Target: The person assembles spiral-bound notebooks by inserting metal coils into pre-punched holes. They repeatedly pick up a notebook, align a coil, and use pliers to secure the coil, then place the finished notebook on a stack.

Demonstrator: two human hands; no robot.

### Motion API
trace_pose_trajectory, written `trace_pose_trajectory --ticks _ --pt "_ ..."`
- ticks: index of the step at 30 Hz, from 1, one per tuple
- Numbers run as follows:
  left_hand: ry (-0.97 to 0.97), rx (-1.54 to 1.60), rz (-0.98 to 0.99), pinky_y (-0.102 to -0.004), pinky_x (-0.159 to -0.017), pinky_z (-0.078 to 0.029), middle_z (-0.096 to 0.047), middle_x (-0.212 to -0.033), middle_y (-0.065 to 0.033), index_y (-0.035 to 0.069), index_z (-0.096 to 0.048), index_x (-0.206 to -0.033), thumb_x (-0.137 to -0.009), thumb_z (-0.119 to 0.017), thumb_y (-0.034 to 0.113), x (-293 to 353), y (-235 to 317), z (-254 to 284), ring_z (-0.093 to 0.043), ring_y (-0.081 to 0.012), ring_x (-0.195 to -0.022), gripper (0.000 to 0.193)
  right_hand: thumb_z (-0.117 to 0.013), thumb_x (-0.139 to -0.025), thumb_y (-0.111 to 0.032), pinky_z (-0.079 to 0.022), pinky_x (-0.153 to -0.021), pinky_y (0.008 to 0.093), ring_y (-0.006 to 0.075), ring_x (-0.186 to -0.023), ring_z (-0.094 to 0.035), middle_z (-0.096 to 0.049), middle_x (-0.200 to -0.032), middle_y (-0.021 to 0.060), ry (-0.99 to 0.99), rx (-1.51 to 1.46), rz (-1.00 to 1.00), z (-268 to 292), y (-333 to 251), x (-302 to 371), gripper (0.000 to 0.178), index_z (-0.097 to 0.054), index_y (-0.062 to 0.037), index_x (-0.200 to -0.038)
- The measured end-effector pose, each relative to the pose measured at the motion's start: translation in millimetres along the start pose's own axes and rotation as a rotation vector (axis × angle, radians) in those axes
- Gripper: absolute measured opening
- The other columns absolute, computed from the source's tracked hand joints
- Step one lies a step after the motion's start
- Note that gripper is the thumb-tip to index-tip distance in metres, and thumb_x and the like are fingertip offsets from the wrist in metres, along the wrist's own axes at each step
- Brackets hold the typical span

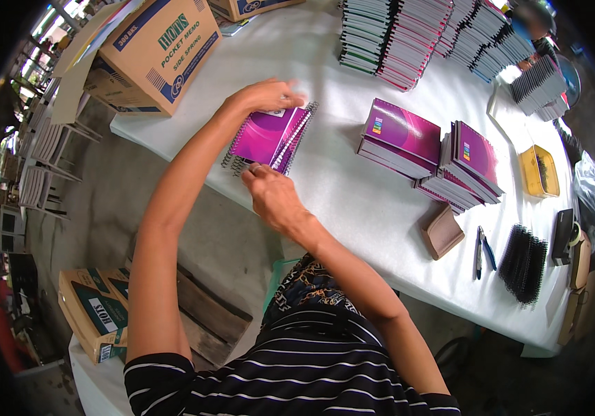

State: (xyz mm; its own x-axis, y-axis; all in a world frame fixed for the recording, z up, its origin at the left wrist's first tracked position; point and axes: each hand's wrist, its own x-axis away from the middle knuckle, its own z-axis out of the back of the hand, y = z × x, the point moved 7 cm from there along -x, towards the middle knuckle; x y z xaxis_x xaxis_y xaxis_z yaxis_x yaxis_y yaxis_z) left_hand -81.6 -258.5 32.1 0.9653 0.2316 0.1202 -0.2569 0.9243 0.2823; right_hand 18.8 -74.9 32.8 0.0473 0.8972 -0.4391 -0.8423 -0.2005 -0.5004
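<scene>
A small stack of purple spiral notebooks lies on the white-covered table, in front of me at left of centre. Dark wire coils stick out along both its sides. My left hand is over the far edge of this stack, fingers stretched to the right and apart, the tips blurred. At the near edge my right hand is closed, its curled fingers pinching the notebooks' lower end; a ring shows on one finger. To the right stand two piles of purple notebooks, one leaning.
An open cardboard carton stands at far left. Tall stacks of spiral notebooks fill the far side. Rightward lie a brown cardboard piece, pliers, black wire coils and a yellow tub. Another person is at far right.
</scene>
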Motion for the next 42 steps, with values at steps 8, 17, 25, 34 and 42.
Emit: trace_pose_trajectory --ticks 8,17,25,34,42 --pt "0.296 1.086 0.720 -0.0394 -0.112 -0.034 -0.045 -0.143 -0.0197 -0.002 -0.026 -0.150 -0.099 -0.044 0.056 95 -91 -28 -0.048 -0.0250 -0.127 0.079 -0.045 -0.103 -0.029 -0.035 -0.105 0.0474 0.0494 -0.124 -0.042 -0.041 -0.132 0.0389 0.342 -0.563 -0.516 41 101 -4 0.057 -0.028 0.0145 -0.136" --pt "0.294 1.251 0.446 -0.0359 -0.108 -0.037 -0.050 -0.138 -0.0150 -0.001 -0.045 -0.137 -0.099 -0.045 0.056 73 -22 -25 -0.047 -0.0218 -0.128 0.069 -0.053 -0.099 -0.029 -0.022 -0.117 0.0452 0.0479 -0.142 -0.020 -0.013 -0.150 0.0408 0.162 -0.428 -0.395 50 89 -10 0.080 -0.006 0.0135 -0.147" --pt "0.564 1.176 0.145 -0.0441 -0.118 -0.021 -0.027 -0.156 -0.0227 0.003 -0.021 -0.153 -0.096 -0.055 0.049 103 72 8 -0.027 -0.0303 -0.145 0.081 -0.065 -0.086 -0.013 -0.033 -0.113 0.0469 0.0330 -0.138 -0.041 -0.046 -0.145 0.0194 0.281 0.675 -0.258 181 121 77 0.058 -0.047 0.0009 -0.139" --pt "-0.299 2.292 0.155 -0.0452 -0.104 -0.046 -0.052 -0.137 -0.0154 0.005 -0.041 -0.144 -0.096 -0.061 0.036 68 191 -86 -0.056 -0.0244 -0.122 0.061 -0.060 -0.081 -0.002 -0.033 -0.113 0.0471 0.0315 -0.135 -0.045 -0.047 -0.145 0.0192 0.148 0.665 -0.119 160 51 117 0.060 -0.047 0.0004 -0.139" --pt "-0.023 1.462 -0.443 -0.0351 -0.108 -0.042 -0.054 -0.138 -0.0172 0.004 -0.045 -0.143 -0.091 -0.067 0.020 83 222 -65 -0.053 -0.0239 -0.127 0.059 -0.081 -0.076 -0.020 -0.036 -0.109 0.0414 0.0249 -0.126 -0.048 -0.052 -0.132 0.0113 0.538 -0.292 -0.538 214 75 197 0.070 -0.045 -0.0024 -0.133"
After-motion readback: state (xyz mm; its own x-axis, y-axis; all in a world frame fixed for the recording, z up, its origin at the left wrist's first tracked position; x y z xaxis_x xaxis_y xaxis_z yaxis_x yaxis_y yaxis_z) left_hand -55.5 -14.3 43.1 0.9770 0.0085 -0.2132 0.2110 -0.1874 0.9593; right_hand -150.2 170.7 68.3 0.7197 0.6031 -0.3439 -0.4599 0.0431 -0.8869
